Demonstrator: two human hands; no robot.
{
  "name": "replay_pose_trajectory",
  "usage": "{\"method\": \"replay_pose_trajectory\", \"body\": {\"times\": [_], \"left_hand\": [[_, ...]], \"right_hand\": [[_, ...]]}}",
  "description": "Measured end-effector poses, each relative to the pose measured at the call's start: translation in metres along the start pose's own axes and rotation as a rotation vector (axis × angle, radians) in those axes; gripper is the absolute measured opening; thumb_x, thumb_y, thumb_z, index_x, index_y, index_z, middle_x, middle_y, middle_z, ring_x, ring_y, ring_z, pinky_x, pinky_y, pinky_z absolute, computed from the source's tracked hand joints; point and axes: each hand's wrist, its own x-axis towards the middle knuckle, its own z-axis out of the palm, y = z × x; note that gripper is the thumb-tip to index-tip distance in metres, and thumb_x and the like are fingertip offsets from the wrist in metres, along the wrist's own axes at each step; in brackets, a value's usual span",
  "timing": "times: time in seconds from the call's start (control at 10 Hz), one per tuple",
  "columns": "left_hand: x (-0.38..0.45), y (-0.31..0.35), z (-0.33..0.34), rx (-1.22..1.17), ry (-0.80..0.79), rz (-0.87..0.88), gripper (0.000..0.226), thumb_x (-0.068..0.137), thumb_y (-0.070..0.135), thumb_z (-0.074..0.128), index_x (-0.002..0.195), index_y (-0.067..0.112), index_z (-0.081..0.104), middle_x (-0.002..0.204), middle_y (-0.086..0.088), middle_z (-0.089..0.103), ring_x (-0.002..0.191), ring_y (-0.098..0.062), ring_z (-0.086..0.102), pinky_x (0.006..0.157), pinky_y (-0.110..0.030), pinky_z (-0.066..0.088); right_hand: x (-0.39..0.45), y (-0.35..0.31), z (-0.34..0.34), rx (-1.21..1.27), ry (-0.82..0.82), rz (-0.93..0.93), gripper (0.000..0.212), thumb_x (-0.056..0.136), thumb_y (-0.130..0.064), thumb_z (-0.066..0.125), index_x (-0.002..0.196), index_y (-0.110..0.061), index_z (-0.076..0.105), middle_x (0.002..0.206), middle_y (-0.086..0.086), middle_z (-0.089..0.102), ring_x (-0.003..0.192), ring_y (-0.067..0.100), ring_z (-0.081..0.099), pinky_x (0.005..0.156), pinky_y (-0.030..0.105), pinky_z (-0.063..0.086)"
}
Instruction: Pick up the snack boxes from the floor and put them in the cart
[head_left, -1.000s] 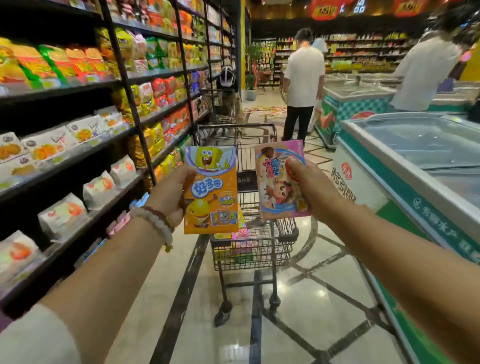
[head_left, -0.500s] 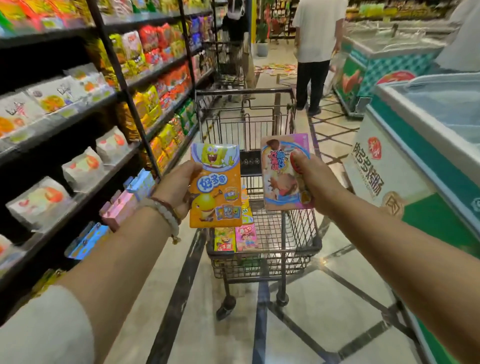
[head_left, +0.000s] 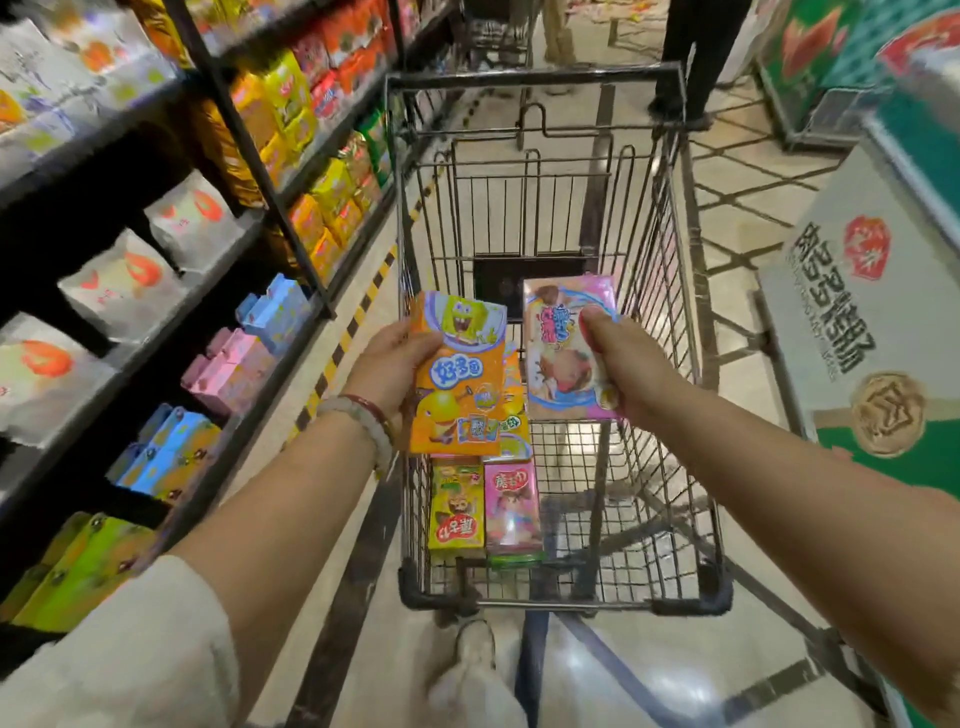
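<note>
Over the cart (head_left: 670, 322), above its wire basket, both hands hold one snack box each. Left hand (head_left: 387, 364): fingers curled behind the orange box (head_left: 457, 374), thumb on its left edge near the top; box held upright, printed face toward the camera, over the basket's left side. Right hand (head_left: 623, 366): thumb pressed on the front of the pink box (head_left: 558, 348), fingers wrapped round behind its right edge; box upright, slightly tilted, just beside the orange one with a narrow gap between them, over the basket's middle. Neither box touches the cart wire. Already in the basket, along the near-left corner: a yellow box (head_left: 457, 512) and a pink carton (head_left: 511, 506) lying flat side by side, touching; a green box edge (head_left: 514, 560) shows beneath the pink carton; further boxes sit under the orange box, partly hidden. Left wrist carries bead bracelets (head_left: 363, 421). Store shelves (head_left: 156, 291) with packets run along the cart's left; a freezer cabinet (head_left: 857, 322) stands to its right.
</note>
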Motion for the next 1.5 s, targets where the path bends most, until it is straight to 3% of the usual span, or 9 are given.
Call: {"method": "replay_pose_trajectory", "body": {"times": [0.3, 0.4, 0.5, 0.6, 0.8, 0.9, 1.0, 1.3, 1.5], "left_hand": [[0.106, -0.040, 0.023, 0.310, 0.150, -0.027, 0.003, 0.093, 0.021, 0.053, 0.092, 0.020, 0.052, 0.082, 0.003, 0.056, 0.070, 0.003, 0.059, 0.054, -0.011, 0.039], [0.143, -0.067, 0.035, 0.379, 0.300, -0.072, 0.038, 0.094, 0.019, 0.053, 0.126, 0.003, 0.043, 0.112, -0.012, 0.055, 0.104, -0.022, 0.055, 0.063, -0.017, 0.029], [0.166, -0.088, 0.041, 0.393, 0.387, -0.072, 0.034, 0.094, 0.016, 0.051, 0.123, -0.001, 0.044, 0.122, -0.017, 0.055, 0.111, -0.028, 0.053, 0.066, -0.021, 0.030], [0.194, -0.121, 0.046, 0.435, 0.470, -0.037, 0.019, 0.092, 0.010, 0.052, 0.107, 0.000, 0.052, 0.113, -0.023, 0.058, 0.104, -0.029, 0.055, 0.080, -0.029, 0.033], [0.228, -0.166, 0.039, 0.467, 0.570, -0.083, 0.004, 0.092, 0.015, 0.053, 0.089, 0.013, 0.055, 0.084, -0.005, 0.055, 0.084, -0.019, 0.048, 0.069, -0.026, 0.031], [0.237, -0.180, 0.036, 0.509, 0.592, -0.114, 0.019, 0.093, 0.020, 0.053, 0.105, 0.007, 0.059, 0.099, -0.010, 0.062, 0.092, -0.024, 0.055, 0.073, -0.027, 0.035], [0.245, -0.197, 0.035, 0.661, 0.505, -0.141, 0.032, 0.094, 0.018, 0.048, 0.123, 0.009, 0.057, 0.126, -0.015, 0.057, 0.114, -0.032, 0.053, 0.088, -0.033, 0.040], [0.247, -0.204, 0.026, 0.879, 0.321, -0.074, 0.055, 0.081, 0.005, 0.051, 0.134, 0.018, 0.046, 0.137, -0.006, 0.046, 0.124, -0.029, 0.042, 0.099, -0.031, 0.038], [0.235, -0.189, 0.022, 1.096, 0.172, -0.360, 0.045, 0.086, 0.024, 0.054, 0.131, 0.023, 0.049, 0.136, -0.012, 0.042, 0.123, -0.034, 0.042, 0.103, -0.038, 0.037]], "right_hand": [[0.104, 0.069, 0.010, 0.056, 0.170, 0.202, 0.037, 0.096, -0.035, 0.047, 0.118, -0.007, 0.059, 0.109, 0.019, 0.069, 0.097, 0.034, 0.068, 0.087, 0.051, 0.054], [0.135, 0.113, 0.005, 0.050, 0.222, 0.325, 0.045, 0.087, -0.047, 0.054, 0.109, -0.010, 0.064, 0.107, 0.018, 0.069, 0.097, 0.041, 0.066, 0.089, 0.063, 0.047], [0.161, 0.151, -0.008, 0.069, 0.229, 0.363, 0.061, 0.071, -0.061, 0.062, 0.109, -0.014, 0.064, 0.106, 0.012, 0.067, 0.090, 0.037, 0.064, 0.086, 0.072, 0.043], [0.193, 0.184, -0.007, 0.055, 0.222, 0.445, 0.068, 0.064, -0.060, 0.064, 0.113, -0.013, 0.063, 0.115, 0.016, 0.066, 0.102, 0.039, 0.064, 0.086, 0.069, 0.045], [0.232, 0.211, 0.002, 0.130, 0.157, 0.482, 0.065, 0.070, -0.051, 0.061, 0.121, -0.011, 0.058, 0.112, 0.015, 0.069, 0.094, 0.033, 0.069, 0.085, 0.060, 0.052], [0.247, 0.223, 0.007, 0.117, 0.133, 0.514, 0.070, 0.062, -0.056, 0.064, 0.118, -0.015, 0.060, 0.109, 0.012, 0.071, 0.094, 0.033, 0.070, 0.086, 0.060, 0.051], [0.262, 0.232, 0.012, 0.100, 0.088, 0.495, 0.063, 0.068, -0.051, 0.061, 0.117, -0.012, 0.060, 0.106, 0.013, 0.071, 0.092, 0.033, 0.070, 0.083, 0.057, 0.054], [0.282, 0.240, 0.024, -0.172, 0.088, 0.358, 0.056, 0.069, -0.052, 0.052, 0.112, -0.017, 0.061, 0.097, 0.006, 0.071, 0.080, 0.022, 0.071, 0.066, 0.034, 0.057], [0.267, 0.230, 0.033, -0.657, 0.136, 0.173, 0.081, 0.076, -0.034, 0.067, 0.144, -0.015, 0.028, 0.135, 0.018, 0.039, 0.124, 0.029, 0.039, 0.101, 0.036, 0.036]]}}
